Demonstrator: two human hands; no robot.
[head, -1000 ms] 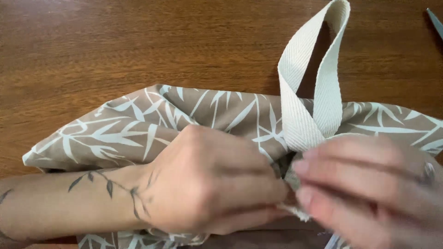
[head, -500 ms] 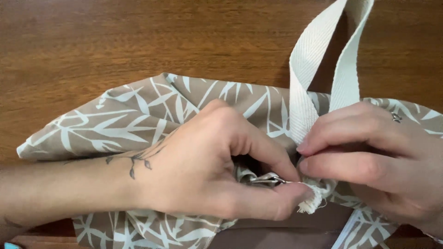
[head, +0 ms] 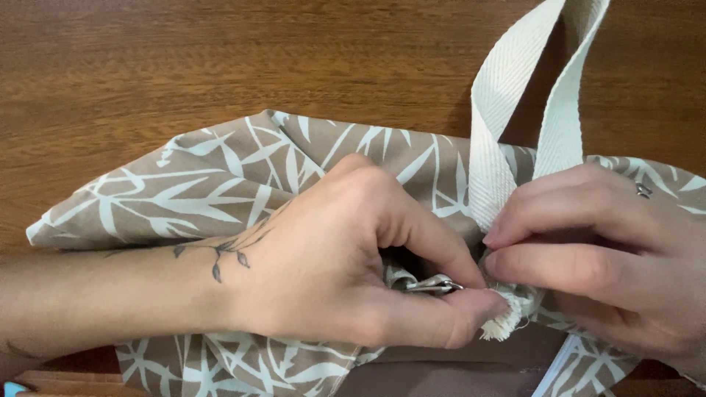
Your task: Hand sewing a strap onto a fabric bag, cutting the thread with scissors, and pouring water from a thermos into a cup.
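A tan fabric bag (head: 213, 191) printed with white leaves lies on the wooden table (head: 220, 59). A cream webbing strap (head: 507, 110) loops up from its right part. My left hand (head: 353, 272) pinches a small silver metal clip (head: 434, 284) between thumb and forefinger, right at the frayed end of the strap (head: 504, 323). My right hand (head: 596, 250) grips the strap's lower part and the fabric edge beside the clip, fingers closed on it. Both hands touch at the strap's end.
A brown panel of the bag's inside (head: 441, 371) shows at the bottom edge. A small blue object (head: 11, 388) peeks in at the bottom left corner.
My left hand has turned and slid left, uncovering the metal clip between its fingertips. My right hand has closed over the strap's lower end. The view has shifted slightly.
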